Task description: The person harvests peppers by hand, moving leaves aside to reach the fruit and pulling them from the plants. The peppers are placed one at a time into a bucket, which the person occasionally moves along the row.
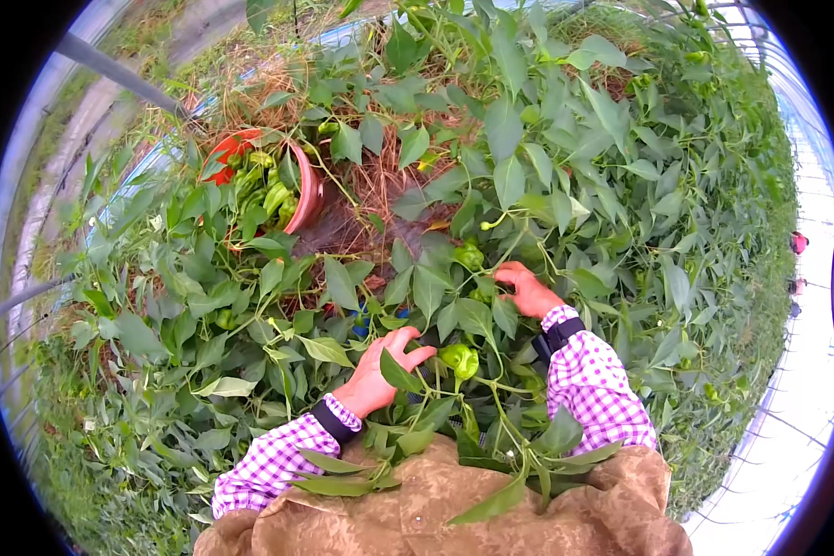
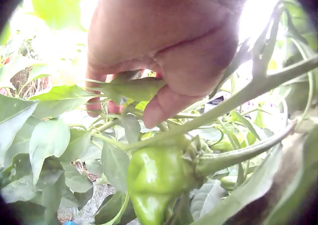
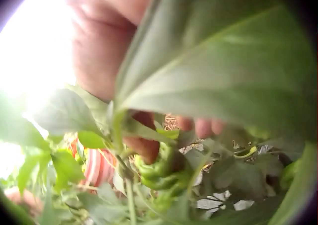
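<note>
My left hand is among the leaves, fingers bent and thumb apart. In the left wrist view a leaf lies between thumb and fingers. Close below the thumb hangs a glossy green pepper on a thick stem. The same pepper shows right of the left hand in the head view. Farther right, my right hand reaches into the foliage. One of its digits touches a wrinkled green pepper, while other fingertips stand apart from it. A large leaf covers much of this hand.
A reddish bucket with several green peppers leans among the plants at upper left. Another green pepper hangs above the right hand. Something blue shows through leaves. Dry straw covers ground behind. A metal pole stands upper left.
</note>
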`<state>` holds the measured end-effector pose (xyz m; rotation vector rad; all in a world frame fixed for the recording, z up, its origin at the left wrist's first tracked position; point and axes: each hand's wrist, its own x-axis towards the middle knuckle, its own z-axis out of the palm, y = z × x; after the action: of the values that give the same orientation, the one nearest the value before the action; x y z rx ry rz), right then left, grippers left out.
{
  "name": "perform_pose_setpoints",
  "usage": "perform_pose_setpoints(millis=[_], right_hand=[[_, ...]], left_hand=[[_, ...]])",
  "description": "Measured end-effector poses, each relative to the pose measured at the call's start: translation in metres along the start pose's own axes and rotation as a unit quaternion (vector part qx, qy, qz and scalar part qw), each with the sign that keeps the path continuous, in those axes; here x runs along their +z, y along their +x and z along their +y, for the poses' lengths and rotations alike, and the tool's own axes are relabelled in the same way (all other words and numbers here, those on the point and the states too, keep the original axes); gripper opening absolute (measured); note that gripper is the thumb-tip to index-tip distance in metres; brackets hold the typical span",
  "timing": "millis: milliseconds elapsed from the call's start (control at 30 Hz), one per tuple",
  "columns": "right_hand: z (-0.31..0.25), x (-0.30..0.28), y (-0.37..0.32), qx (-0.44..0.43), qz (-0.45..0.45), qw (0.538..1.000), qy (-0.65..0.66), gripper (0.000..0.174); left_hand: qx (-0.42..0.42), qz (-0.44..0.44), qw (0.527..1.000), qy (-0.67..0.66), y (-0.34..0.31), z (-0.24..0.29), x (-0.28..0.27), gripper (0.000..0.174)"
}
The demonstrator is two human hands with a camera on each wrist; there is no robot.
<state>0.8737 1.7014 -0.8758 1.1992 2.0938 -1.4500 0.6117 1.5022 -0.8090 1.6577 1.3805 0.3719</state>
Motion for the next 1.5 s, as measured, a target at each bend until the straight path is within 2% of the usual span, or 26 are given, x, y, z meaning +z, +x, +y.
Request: perform_pose_setpoints(millis=[133, 267, 300, 333, 367, 433, 533, 600, 700, 733, 767, 800, 833, 867, 933, 967, 1000, 1033, 1067, 1133, 1233, 1333, 1367, 1400, 1467, 1500], right_hand=[[-0.034, -0.008, -0.014, -0.028, 0.005, 0.998, 0.058, 0.047], [-0.049, -0.011, -0.021, -0.115, 0.06, 0.988, 0.082, 0.046], [-0.056, -0.015, -0.026, -0.064, 0.05, 0.974, 0.211, 0.044], [-0.061, -0.017, -0.028, -0.065, 0.051, 0.974, 0.21, 0.044], [-0.064, -0.02, -0.029, -0.123, 0.074, 0.967, 0.209, 0.042], [-0.061, -0.028, -0.032, -0.199, 0.092, 0.952, 0.214, 0.031], [-0.074, -0.039, -0.035, -0.154, 0.09, 0.932, 0.317, 0.02], [-0.092, -0.052, -0.046, -0.144, 0.127, 0.922, 0.337, 0.015], [-0.102, -0.068, -0.062, -0.169, 0.188, 0.941, 0.224, 0.015], [-0.102, -0.07, -0.064, -0.183, 0.194, 0.936, 0.23, 0.015], [-0.11, -0.078, -0.071, -0.22, 0.225, 0.941, 0.123, 0.016], [-0.117, -0.081, -0.078, -0.222, 0.228, 0.94, 0.121, 0.016], [-0.123, -0.081, -0.086, -0.16, 0.214, 0.948, 0.173, 0.017], [-0.126, -0.08, -0.092, -0.098, 0.199, 0.949, 0.225, 0.018], [-0.124, -0.077, -0.101, -0.074, 0.213, 0.947, 0.229, 0.021], [-0.122, -0.076, -0.106, -0.109, 0.254, 0.957, 0.087, 0.013], [-0.118, -0.073, -0.109, -0.141, 0.288, 0.946, -0.057, 0.006], [-0.107, -0.067, -0.111, -0.188, 0.298, 0.927, -0.127, 0.014], [-0.1, -0.057, -0.112, -0.152, 0.289, 0.943, -0.065, 0.02], [-0.129, -0.06, -0.126, -0.137, 0.27, 0.943, -0.138, 0.02], [-0.164, -0.059, -0.149, -0.157, 0.248, 0.94, -0.176, 0.019], [-0.16, -0.06, -0.164, -0.123, 0.294, 0.947, -0.032, 0.012], [-0.132, -0.061, -0.159, -0.077, 0.317, 0.943, 0.061, 0.012], [-0.119, -0.063, -0.154, 0.031, 0.268, 0.884, 0.381, 0.008], [-0.11, -0.08, -0.131, 0.122, 0.222, 0.835, 0.488, 0.02], [-0.116, -0.084, -0.117, 0.14, 0.192, 0.859, 0.454, 0.029]], left_hand=[[-0.001, -0.022, 0.999, -0.023, 0.003, 0.005, -0.005, 0.058], [0.012, 0.02, 0.994, -0.111, 0.009, -0.007, 0.0, 0.048], [-0.081, -0.002, 0.983, -0.164, 0.012, -0.01, 0.001, 0.038], [-0.172, -0.022, 0.961, -0.214, 0.015, -0.014, 0.001, 0.029], [-0.152, 0.006, 0.971, -0.185, 0.02, -0.016, -0.003, 0.021], [-0.121, 0.005, 0.983, -0.137, 0.037, -0.006, -0.024, 0.025], [-0.056, -0.015, 0.998, -0.021, 0.058, -0.004, -0.031, 0.02], [0.019, 0.047, 0.998, 0.032, 0.07, 0.004, -0.036, 0.015], [0.102, 0.173, 0.979, -0.027, 0.091, 0.018, -0.049, 0.011], [0.107, 0.175, 0.978, -0.026, 0.098, 0.025, -0.052, 0.011], [0.061, 0.157, 0.976, -0.135, 0.105, 0.038, -0.058, 0.012], [0.014, 0.137, 0.961, -0.242, 0.112, 0.051, -0.064, 0.014], [-0.007, 0.097, 0.933, -0.347, 0.12, 0.06, -0.067, 0.021], [-0.053, 0.016, 0.867, -0.496, 0.13, 0.067, -0.062, 0.029], [-0.144, -0.052, 0.755, -0.637, 0.138, 0.072, -0.053, 0.023], [-0.088, -0.098, 0.72, -0.682, 0.137, 0.065, -0.045, 0.021], [-0.127, -0.135, 0.733, -0.655, 0.134, 0.074, -0.05, 0.021], [-0.182, -0.143, 0.716, -0.658, 0.131, 0.083, -0.05, 0.02], [-0.236, -0.151, 0.697, -0.66, 0.128, 0.089, -0.048, 0.019], [-0.246, -0.127, 0.675, -0.684, 0.127, 0.086, -0.034, 0.017], [-0.244, -0.094, 0.685, -0.68, 0.129, 0.089, -0.025, 0.015], [-0.252, -0.064, 0.661, -0.704, 0.129, 0.093, -0.031, 0.016], [-0.234, -0.057, 0.687, -0.686, 0.13, 0.095, -0.03, 0.017], [-0.215, -0.05, 0.713, -0.666, 0.13, 0.097, -0.03, 0.018], [-0.198, -0.039, 0.727, -0.657, 0.132, 0.098, -0.025, 0.019], [-0.195, -0.035, 0.73, -0.655, 0.133, 0.098, -0.023, 0.019]])
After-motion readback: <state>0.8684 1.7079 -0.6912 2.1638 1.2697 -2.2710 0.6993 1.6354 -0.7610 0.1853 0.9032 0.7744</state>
